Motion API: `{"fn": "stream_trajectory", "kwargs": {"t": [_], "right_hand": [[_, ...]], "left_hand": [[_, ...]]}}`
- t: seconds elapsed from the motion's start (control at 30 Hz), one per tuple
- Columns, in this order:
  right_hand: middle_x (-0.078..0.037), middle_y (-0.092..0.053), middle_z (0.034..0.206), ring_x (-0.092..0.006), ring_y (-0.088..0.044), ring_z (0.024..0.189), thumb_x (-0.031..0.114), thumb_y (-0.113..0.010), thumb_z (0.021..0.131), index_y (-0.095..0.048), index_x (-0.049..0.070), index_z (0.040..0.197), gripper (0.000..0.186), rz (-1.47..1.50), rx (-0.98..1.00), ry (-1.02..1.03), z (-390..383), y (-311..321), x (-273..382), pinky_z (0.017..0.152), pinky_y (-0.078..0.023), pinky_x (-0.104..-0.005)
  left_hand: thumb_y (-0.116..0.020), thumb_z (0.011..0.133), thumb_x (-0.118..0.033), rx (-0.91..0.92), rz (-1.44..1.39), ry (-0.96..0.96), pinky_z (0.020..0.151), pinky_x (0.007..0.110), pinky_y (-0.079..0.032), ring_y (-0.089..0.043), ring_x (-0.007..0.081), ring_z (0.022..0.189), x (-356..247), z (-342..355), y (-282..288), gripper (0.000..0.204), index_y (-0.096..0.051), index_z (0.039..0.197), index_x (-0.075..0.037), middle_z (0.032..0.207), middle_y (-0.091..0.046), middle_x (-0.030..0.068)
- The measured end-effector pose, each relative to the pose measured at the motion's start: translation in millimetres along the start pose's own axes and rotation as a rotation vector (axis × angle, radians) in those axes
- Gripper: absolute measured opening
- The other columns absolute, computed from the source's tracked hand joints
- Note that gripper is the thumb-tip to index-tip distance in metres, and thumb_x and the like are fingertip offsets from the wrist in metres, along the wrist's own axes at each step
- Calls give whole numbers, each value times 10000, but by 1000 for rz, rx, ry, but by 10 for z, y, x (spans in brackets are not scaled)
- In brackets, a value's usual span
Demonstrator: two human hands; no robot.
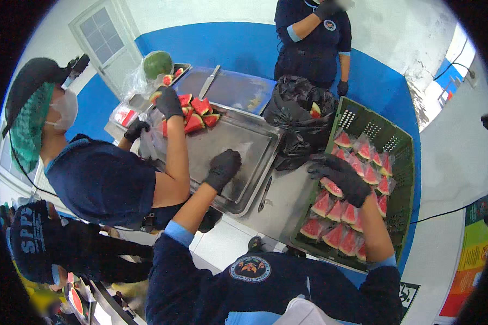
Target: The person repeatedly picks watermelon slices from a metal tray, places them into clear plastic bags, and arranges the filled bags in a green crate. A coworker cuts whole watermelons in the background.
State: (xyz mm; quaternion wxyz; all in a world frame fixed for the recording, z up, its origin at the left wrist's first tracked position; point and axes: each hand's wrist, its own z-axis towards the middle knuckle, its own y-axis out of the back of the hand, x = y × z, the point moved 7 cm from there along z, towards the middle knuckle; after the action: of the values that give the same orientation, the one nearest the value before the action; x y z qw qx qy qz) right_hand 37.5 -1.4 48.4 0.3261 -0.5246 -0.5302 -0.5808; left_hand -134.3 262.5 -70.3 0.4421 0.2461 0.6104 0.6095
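Observation:
Over the metal tray (217, 138), my left hand (223, 169), in a black glove, is closed with its fingers curled. Whatever it may hold is hidden beneath it. My right hand (346, 179), also gloved in black, reaches over the green crate (406, 143) with its fingers bent around a watermelon wedge (331, 187) at the crate's left side. Rows of watermelon wedges in clear bags (335, 235) lie in the crate. Cut red watermelon pieces (195, 120) are heaped at the tray's far left corner.
A co-worker (103, 173) at my left handles watermelon and clear plastic. Another person (313, 40) stands across the table. Beyond the tray are a black rubbish bag (298, 119), a knife (210, 81) on a blue board (238, 89), and a whole watermelon (157, 65). A thin tool (265, 194) lies beside the tray.

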Motion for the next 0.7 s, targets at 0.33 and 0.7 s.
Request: {"fn": "stream_trajectory", "kwargs": {"t": [0.33, 0.7], "right_hand": [[-112, -484, 1314, -208, -419, 1238, 161, -648, 812, -399, 80, 1377, 623, -383, 76, 619, 833, -637, 809, 1032, -345, -337], [-88, -664, 946, -139, -614, 875, 111, -683, 804, -632, -25, 921, 187, 197, 319, 214, 619, -720, 846, 803, -493, -285]], "left_hand": [[-787, 677, -86, -154, -439, -324, 874, 353, -467, -591, 251, 1012, -696, -218, 1556, 262, -614, 870, -49, 1099, -609, 98], [-786, 662, -135, 254, -691, -459, 815, 342, -468, -597, 251, 999, -1158, -700, 2065, 196, -622, 751, -75, 1110, -615, 114]]}}
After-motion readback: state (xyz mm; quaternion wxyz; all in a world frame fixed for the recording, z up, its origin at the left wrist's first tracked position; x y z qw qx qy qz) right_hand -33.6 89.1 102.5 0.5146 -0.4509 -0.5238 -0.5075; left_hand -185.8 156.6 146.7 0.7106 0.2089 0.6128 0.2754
